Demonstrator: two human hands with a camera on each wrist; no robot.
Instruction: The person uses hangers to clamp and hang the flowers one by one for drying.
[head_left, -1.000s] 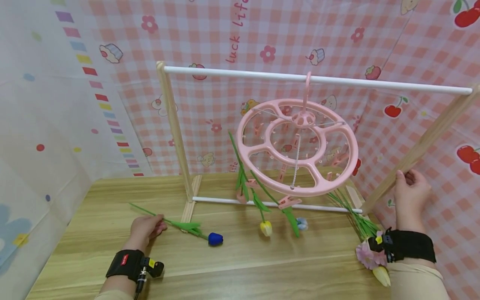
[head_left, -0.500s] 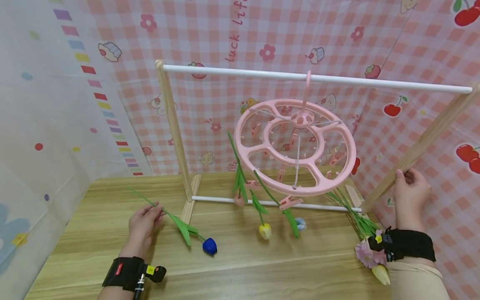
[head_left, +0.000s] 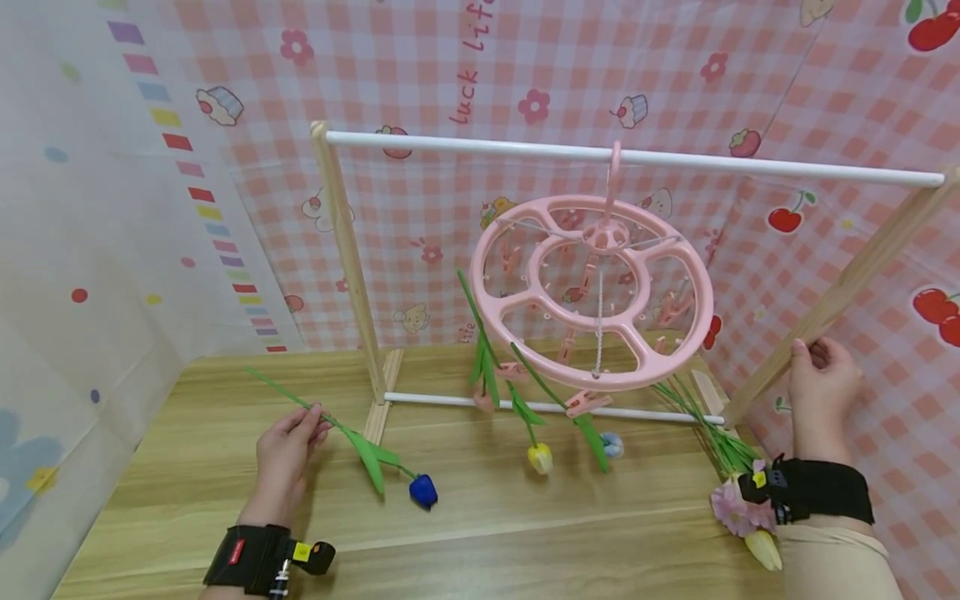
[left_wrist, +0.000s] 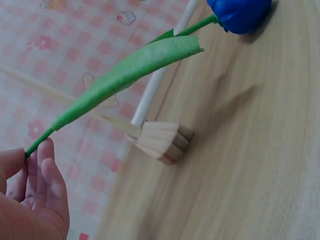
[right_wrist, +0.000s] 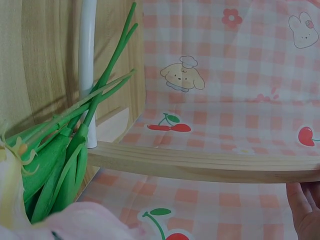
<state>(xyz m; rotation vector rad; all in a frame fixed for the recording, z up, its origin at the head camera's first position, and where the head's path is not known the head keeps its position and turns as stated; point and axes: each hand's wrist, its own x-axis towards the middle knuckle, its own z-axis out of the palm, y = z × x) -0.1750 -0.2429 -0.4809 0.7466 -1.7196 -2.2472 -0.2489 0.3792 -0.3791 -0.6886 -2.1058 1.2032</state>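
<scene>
My left hand pinches the green stem of a blue tulip between thumb and fingers, low over the table's left side. In the left wrist view, its blue blossom is at the top and a long leaf slopes across the middle. My right hand rests against the rack's right wooden post, fingers loosely curled. Only part of that hand shows in the right wrist view, by the post. A round pink clip hanger hangs from the rack's white top bar.
Clips hold hanging flowers on the hanger's near side, including a yellow tulip and a pale blue flower. A bunch with pink blossoms lies at the rack's right foot. The rack's left post stands beyond my left hand.
My left hand has raised the blue tulip's stem slightly, and its blossom has shifted nearer to me. The hanger and its flowers sway a little. My right hand stays at the post.
</scene>
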